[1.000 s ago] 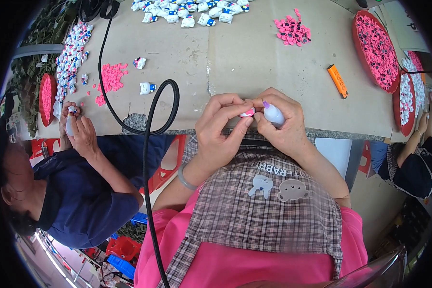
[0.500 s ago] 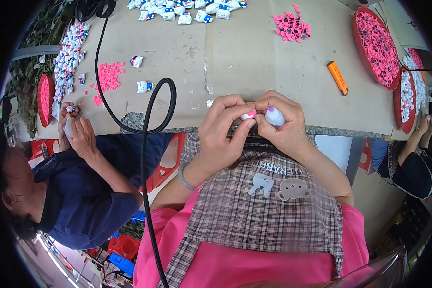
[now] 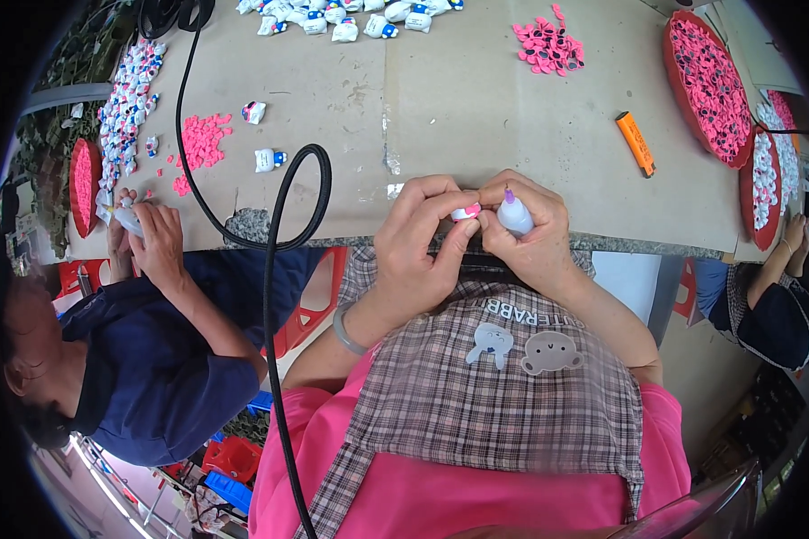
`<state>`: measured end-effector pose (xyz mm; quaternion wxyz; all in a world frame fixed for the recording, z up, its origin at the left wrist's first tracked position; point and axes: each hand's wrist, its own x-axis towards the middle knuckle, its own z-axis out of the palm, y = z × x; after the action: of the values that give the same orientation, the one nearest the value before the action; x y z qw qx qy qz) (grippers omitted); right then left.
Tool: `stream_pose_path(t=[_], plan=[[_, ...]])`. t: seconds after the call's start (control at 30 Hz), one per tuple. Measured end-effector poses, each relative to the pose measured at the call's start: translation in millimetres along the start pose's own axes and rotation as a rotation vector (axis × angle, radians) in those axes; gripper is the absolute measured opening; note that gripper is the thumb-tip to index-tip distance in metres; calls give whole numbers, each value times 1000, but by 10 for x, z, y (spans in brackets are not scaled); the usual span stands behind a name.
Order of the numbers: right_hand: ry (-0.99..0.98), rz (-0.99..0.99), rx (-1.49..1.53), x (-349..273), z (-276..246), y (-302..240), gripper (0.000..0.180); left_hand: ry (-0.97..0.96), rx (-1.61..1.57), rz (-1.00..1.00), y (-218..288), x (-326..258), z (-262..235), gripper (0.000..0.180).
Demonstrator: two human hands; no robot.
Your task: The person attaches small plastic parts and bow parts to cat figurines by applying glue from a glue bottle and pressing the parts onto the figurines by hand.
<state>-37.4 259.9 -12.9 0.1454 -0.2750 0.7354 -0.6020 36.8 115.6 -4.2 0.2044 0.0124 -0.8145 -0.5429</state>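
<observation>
Containers first: going off the orange stick (image 3: 635,144), the big red tray (image 3: 669,70) just right of it is packed with pink pieces with dark patches. A smaller red tray (image 3: 764,240), right and a bit lower, holds white pieces with spots of colour. Way over left of the stick there's another red tray (image 3: 84,230) full of plain pink bits. Left of the stick and lower, the left hand (image 3: 422,235) has thumb and forefinger pinched closed on a little white-and-pink figure (image 3: 465,213). The right hand (image 3: 537,229), nearer the stick, is curled around a pale squeeze bottle (image 3: 514,216), purple tip up; can't tell what's inside, or whether its fingertips touch the figure. Loose pink pile (image 3: 548,47) sits up-left of the stick.
</observation>
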Motion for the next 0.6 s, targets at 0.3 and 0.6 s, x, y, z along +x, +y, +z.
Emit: stream_pose_path(t=[0.3,0.6], plan=[[-7,33,10,16,3,6,12,-7,28,7,-21,24,-1,20],[13,45,20,34,10,-20,12,-7,-36,-20,-51,26,-6,21]])
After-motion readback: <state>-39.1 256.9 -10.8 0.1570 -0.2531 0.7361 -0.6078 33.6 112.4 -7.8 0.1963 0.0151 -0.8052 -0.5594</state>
